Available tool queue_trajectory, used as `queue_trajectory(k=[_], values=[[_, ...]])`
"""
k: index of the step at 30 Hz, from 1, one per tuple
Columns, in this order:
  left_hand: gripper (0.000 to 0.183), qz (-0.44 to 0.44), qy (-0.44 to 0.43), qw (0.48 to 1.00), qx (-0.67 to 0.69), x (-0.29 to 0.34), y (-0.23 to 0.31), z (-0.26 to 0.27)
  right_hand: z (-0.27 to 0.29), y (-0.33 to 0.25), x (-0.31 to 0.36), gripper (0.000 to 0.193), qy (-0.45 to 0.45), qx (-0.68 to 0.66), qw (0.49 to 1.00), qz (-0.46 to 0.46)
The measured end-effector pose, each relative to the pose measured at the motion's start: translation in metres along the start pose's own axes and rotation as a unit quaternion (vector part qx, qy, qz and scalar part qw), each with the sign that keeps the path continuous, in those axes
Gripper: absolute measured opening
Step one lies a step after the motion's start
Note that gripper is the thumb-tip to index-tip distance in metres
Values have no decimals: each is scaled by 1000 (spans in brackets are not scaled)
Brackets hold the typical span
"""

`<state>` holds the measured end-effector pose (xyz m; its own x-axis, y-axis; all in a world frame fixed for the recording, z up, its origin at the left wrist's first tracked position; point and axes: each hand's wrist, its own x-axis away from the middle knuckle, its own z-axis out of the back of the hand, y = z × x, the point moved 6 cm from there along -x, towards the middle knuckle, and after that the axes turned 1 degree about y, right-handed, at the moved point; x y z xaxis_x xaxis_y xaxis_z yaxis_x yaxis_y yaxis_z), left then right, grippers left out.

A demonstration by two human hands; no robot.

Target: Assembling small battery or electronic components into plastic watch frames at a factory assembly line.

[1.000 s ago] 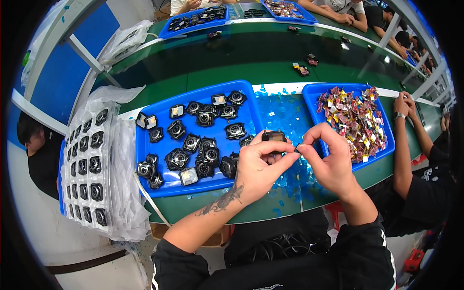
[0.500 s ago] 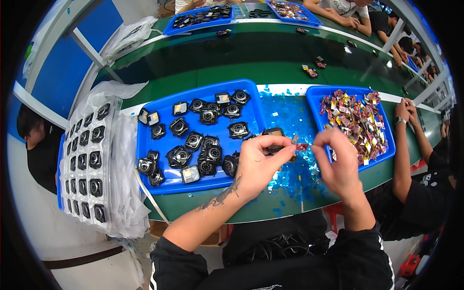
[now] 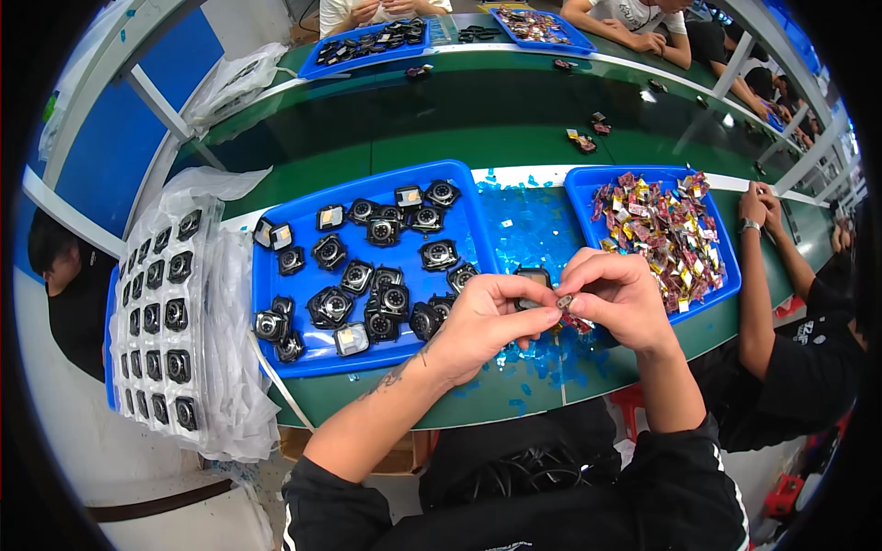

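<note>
My left hand (image 3: 491, 321) is closed, its thumb and forefinger at a small grey metallic part (image 3: 565, 301). My right hand (image 3: 620, 298) pinches the same part from the other side, so the fingertips of both hands nearly meet. Just beyond the left fingers is a dark square watch case (image 3: 533, 280); whether they grip it cannot be made out. A red piece (image 3: 577, 323) shows beneath the right fingers. To the left, a blue tray (image 3: 317, 367) carries many black watch cases, some stacked. At the right, a smaller blue tray (image 3: 732, 266) is heaped with small red, yellow and silver pieces.
Blue film scraps (image 3: 528, 230) litter the green bench between the trays. Clear plastic trays of watch cases (image 3: 165, 317) stand at the far left. Loose parts (image 3: 582, 140) lie on the green belt behind. Other people sit opposite and at right; a co-worker's arms (image 3: 763, 248) rest near the right tray.
My right hand has moved left and in to meet the left fingers, and now pinches the small part. The view has shifted slightly, with the trays a little further left and lower.
</note>
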<state>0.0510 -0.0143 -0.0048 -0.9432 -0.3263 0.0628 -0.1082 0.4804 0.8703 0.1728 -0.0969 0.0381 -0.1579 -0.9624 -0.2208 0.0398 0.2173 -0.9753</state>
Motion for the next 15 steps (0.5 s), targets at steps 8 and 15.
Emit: queue_trajectory(k=[8,15], values=[[49,-145,63,975,-158,2,14,1,0,-11,9,16,150,130,980,-19],[54,-171,44,976,-131,3,10,-9,-19,-22,-5,12,199,264,944,-23]])
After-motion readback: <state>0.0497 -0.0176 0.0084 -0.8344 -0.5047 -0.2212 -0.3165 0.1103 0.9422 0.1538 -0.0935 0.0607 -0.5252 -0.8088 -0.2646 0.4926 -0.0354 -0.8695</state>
